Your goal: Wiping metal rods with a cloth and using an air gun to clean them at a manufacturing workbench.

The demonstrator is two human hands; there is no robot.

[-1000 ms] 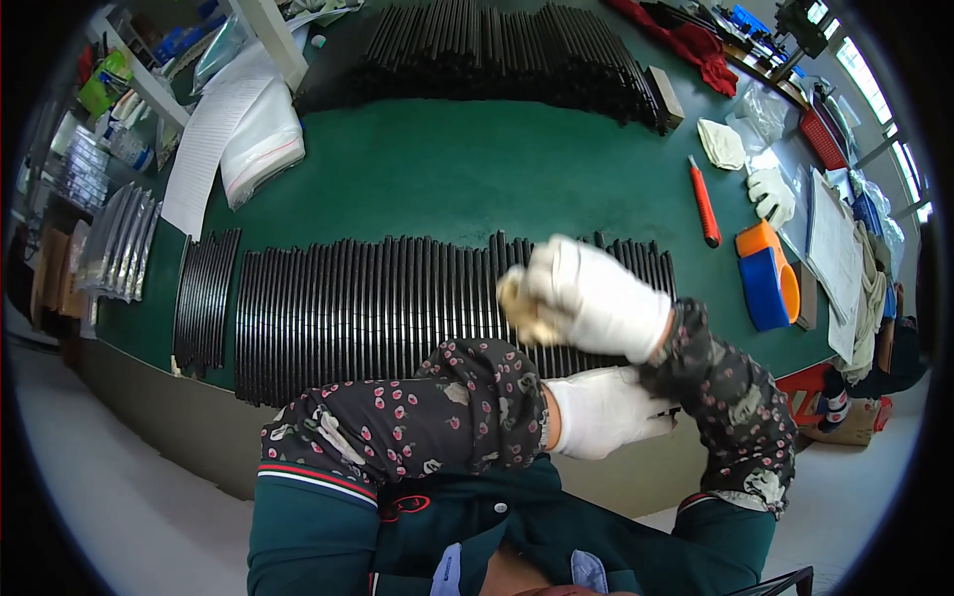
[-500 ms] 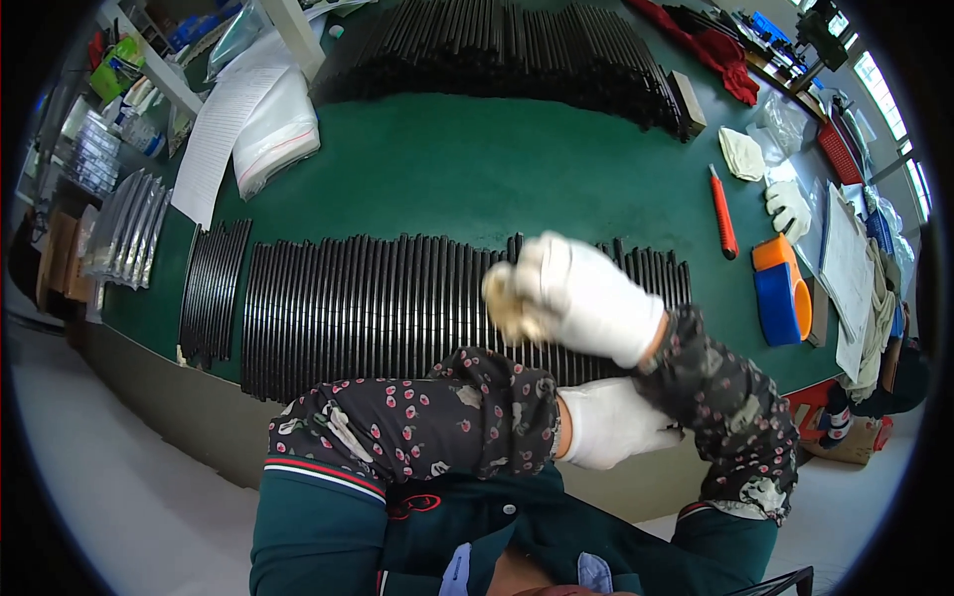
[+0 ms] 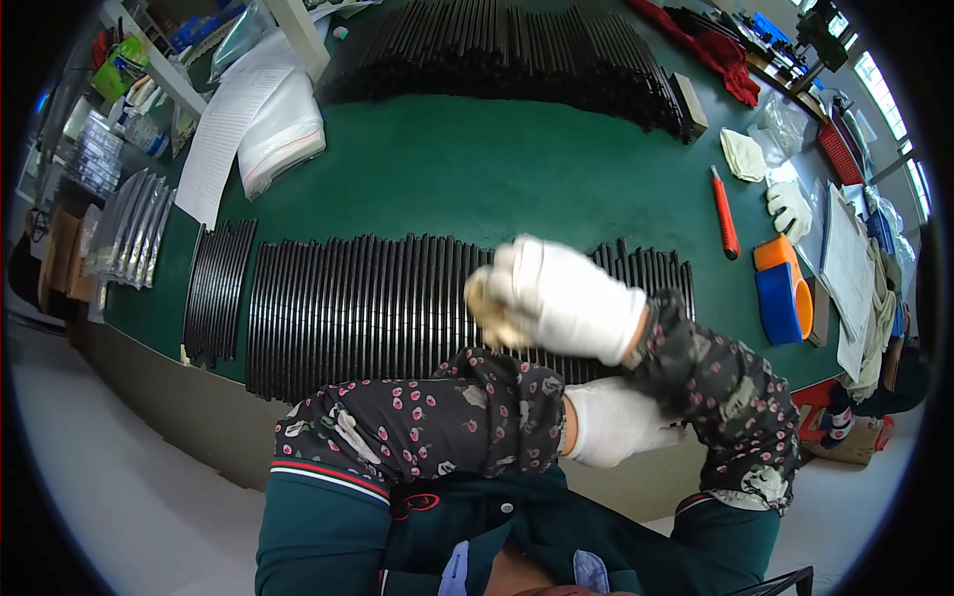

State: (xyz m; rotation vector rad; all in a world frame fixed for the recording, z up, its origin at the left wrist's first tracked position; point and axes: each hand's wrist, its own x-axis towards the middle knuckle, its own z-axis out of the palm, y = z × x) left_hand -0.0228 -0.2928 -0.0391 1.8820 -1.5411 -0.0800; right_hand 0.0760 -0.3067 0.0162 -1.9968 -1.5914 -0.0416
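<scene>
A wide row of glossy black rods (image 3: 343,318) lies side by side along the near edge of the green table. My right hand (image 3: 576,300), in a white glove and slightly blurred, is closed around a crumpled beige cloth (image 3: 494,306) over the right part of the row. Below it, my left hand (image 3: 618,422), also white-gloved, is at the near ends of the rods; my left forearm crosses in front of them. The left fingers are largely hidden by my right sleeve. A smaller group of black rods (image 3: 219,293) lies apart at the left.
Many black rods (image 3: 497,55) are piled at the back, beside a block (image 3: 688,104). To the right lie a red cutter (image 3: 724,214), an orange-and-blue tape dispenser (image 3: 782,298), a spare glove (image 3: 788,209) and a folded cloth (image 3: 742,155). Paper (image 3: 224,149) and plastic bags (image 3: 283,139) lie back left.
My right hand has shifted a little left over the rods with the beige cloth. My left hand stays in nearly the same place.
</scene>
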